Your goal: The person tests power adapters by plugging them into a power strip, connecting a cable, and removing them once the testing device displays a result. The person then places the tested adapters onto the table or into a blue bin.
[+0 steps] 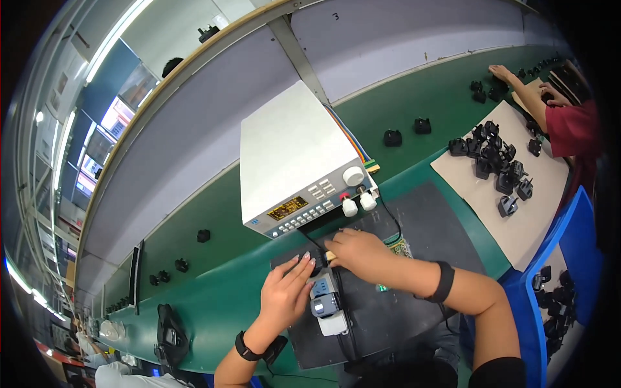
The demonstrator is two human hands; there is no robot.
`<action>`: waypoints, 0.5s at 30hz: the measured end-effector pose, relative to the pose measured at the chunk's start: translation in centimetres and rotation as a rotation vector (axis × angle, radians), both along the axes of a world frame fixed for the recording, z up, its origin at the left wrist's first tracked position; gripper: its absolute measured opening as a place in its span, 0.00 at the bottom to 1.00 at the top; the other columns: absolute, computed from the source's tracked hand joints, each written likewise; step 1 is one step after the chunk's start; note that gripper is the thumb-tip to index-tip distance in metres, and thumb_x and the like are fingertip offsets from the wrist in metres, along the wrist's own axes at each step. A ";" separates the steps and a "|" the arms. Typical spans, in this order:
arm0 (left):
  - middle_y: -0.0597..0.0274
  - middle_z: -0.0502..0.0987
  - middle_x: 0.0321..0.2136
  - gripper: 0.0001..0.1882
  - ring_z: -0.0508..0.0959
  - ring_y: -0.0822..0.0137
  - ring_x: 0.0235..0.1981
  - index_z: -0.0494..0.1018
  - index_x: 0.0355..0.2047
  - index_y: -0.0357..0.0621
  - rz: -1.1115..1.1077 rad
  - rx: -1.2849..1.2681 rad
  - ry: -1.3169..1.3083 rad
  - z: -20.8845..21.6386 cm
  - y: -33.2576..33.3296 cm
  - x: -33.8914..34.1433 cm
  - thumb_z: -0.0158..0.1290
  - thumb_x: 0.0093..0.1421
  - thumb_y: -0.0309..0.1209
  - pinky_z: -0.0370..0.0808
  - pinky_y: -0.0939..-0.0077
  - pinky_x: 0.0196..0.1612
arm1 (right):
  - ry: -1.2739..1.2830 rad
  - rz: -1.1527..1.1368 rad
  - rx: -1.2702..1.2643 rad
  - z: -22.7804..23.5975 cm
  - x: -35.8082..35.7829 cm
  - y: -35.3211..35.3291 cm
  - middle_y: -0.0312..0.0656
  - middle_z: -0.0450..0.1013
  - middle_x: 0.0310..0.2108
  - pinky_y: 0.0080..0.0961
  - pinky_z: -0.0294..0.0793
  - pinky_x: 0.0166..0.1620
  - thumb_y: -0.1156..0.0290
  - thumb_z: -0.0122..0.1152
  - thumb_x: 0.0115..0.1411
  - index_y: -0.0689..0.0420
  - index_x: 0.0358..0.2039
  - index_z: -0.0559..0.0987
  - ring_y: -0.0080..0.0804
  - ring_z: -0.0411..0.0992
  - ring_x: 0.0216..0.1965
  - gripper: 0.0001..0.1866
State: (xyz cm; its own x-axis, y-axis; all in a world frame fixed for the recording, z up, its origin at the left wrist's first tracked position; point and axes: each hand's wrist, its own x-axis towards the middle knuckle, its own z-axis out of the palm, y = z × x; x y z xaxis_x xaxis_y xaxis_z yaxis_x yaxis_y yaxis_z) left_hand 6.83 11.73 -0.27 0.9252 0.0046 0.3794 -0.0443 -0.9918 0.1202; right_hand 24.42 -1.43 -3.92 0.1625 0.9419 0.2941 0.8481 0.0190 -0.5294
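On a dark grey mat, my left hand has its long fingers close together against a black power adapter, largely covered by the fingers. My right hand is closed around a small pale yellow connector beside that adapter. A white power strip with blue sockets lies just below the hands, and a grey-blue plug-in device sits on it. Partly under my right forearm is a green circuit board.
A white-cased bench instrument with knobs and leads stands behind the hands. Several black adapters pile on cardboard at right, near a blue bin holding more. A co-worker's arm reaches in at far right. A black bag lies left.
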 end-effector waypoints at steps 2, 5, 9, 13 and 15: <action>0.60 0.75 0.49 0.22 0.74 0.57 0.47 0.74 0.48 0.43 0.003 0.043 -0.029 -0.2 0.5 -0.3 0.58 0.50 0.24 0.72 0.68 0.45 | -0.278 -0.227 0.299 1.6 -2.0 -1.4 0.44 0.70 0.32 0.33 0.71 0.42 0.74 0.60 0.47 0.65 0.40 0.75 0.42 0.69 0.38 0.18; 0.60 0.75 0.49 0.21 0.75 0.58 0.46 0.75 0.48 0.43 -0.016 0.040 -0.046 -0.3 1.0 -0.3 0.57 0.51 0.24 0.72 0.67 0.44 | -0.273 -0.098 0.255 3.2 -5.3 -3.9 0.41 0.70 0.34 0.31 0.70 0.41 0.66 0.66 0.43 0.65 0.43 0.73 0.38 0.69 0.39 0.26; 0.60 0.76 0.48 0.20 0.76 0.57 0.45 0.75 0.46 0.42 -0.052 0.041 -0.088 -0.5 0.8 0.0 0.56 0.51 0.24 0.73 0.68 0.43 | -0.282 0.105 0.067 1.4 -7.6 -2.9 0.42 0.70 0.35 0.30 0.71 0.41 0.64 0.71 0.38 0.65 0.40 0.73 0.37 0.69 0.40 0.29; 0.59 0.77 0.45 0.19 0.76 0.57 0.44 0.76 0.45 0.42 -0.044 0.035 -0.115 -0.7 1.0 -0.8 0.56 0.51 0.23 0.74 0.68 0.45 | -0.307 0.140 0.127 0.5 -7.6 -1.4 0.43 0.71 0.33 0.28 0.73 0.40 0.63 0.73 0.36 0.64 0.32 0.77 0.37 0.69 0.38 0.24; 0.59 0.77 0.46 0.19 0.76 0.57 0.44 0.76 0.46 0.42 -0.061 0.046 -0.128 -0.8 1.0 -0.9 0.56 0.51 0.23 0.74 0.68 0.45 | -0.336 0.157 0.048 0.8 -7.7 -1.4 0.45 0.72 0.33 0.28 0.75 0.38 0.64 0.73 0.35 0.64 0.29 0.77 0.38 0.70 0.39 0.22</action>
